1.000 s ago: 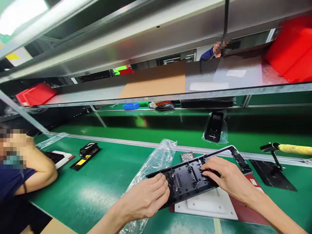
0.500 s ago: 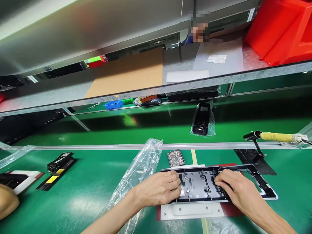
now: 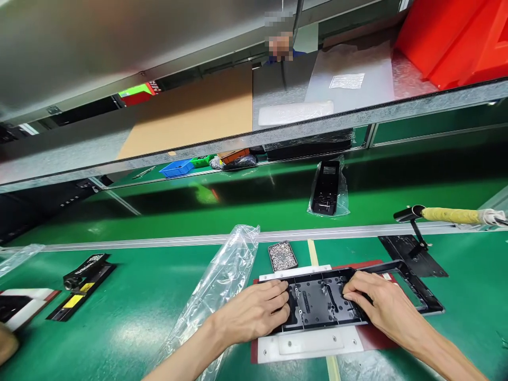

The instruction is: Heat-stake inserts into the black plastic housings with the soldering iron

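Note:
A long black plastic housing [image 3: 316, 302] lies open side up across a red and white fixture [image 3: 309, 345], its open window frame at the right end. Curled over the housing's left end, my left hand [image 3: 260, 312] is closed on it. My right hand [image 3: 383, 304] is closed too, thumb and fingers pinched at the inner wall beside the window; its fingertips are partly hidden. Just behind the fixture sits a small black tray [image 3: 282, 256] filled with many tiny metal parts.
Clear plastic film [image 3: 214, 286] lies left of the fixture. A yellow-wrapped tool [image 3: 448, 214] rests on a black stand [image 3: 413, 256] at right. Behind are a bagged black housing [image 3: 326, 188] and an overhead shelf [image 3: 222, 144] with a red bin [image 3: 456, 42]. Another person's arm [image 3: 7, 344] shows at left.
The view has shifted slightly. The housing's inner face, bright with reflection before, now looks dark. Both hands keep nearly the same places on it. The other person's arm has drawn back leftward.

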{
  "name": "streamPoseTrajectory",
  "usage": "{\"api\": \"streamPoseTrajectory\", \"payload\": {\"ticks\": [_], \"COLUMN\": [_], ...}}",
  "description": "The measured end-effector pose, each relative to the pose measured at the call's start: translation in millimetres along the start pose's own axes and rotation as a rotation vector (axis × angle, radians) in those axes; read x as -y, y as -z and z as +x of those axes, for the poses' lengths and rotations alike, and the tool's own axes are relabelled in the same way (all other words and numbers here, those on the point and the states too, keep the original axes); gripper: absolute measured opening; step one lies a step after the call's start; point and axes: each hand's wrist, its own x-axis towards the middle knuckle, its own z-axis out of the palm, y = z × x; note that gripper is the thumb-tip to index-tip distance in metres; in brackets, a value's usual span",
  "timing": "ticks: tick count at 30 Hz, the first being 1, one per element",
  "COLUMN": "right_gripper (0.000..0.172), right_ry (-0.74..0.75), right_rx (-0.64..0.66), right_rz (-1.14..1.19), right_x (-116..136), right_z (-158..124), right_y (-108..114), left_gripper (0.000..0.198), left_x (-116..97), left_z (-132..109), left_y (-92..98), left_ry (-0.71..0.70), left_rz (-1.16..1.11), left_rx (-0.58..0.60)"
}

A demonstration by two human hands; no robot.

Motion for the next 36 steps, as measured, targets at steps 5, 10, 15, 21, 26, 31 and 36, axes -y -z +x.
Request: {"api": "streamPoseTrajectory", "payload": {"ticks": [5, 10, 15, 21, 26, 31, 36], "right_gripper": [0.037, 0.035, 0.033, 0.034, 0.035, 0.032, 0.029], "right_ry": [-0.046, -0.067, -0.076, -0.104, -0.062, -0.018, 0.078], "right_rx": [0.01, -0.013, -0.015, -0.001, -0.004, -0.124, -0.035], "right_rz": [0.047, 0.08, 0.105, 0.098, 0.132, 0.066, -0.034], "right_x": [4, 1, 8, 20, 7, -4, 30], "right_z": [-2, -7, -10, -7, -16, 7, 74], "right_y": [2, 2, -3, -17, -16, -2, -6], "left_gripper": [0.01, 0.01, 0.015, 0.024, 0.021, 0.038, 0.022], "left_x": [-2, -5, -6, -7, -12, -16, 24], "left_z": [2, 9, 4, -9, -6, -10, -5], "left_y": [2.4, 1.0, 4.7, 2.1, 5.6, 25.4, -4.7], "left_ry": [0.005, 0.001, 0.047, 0.071, 0.093, 0.343, 0.869], "left_rz": [0.033, 0.049, 0.05, 0.028, 0.037, -0.253, -0.387], "left_rx": [-0.001, 0.0, -0.007, 0.005, 0.026, 0.131, 0.083]}}
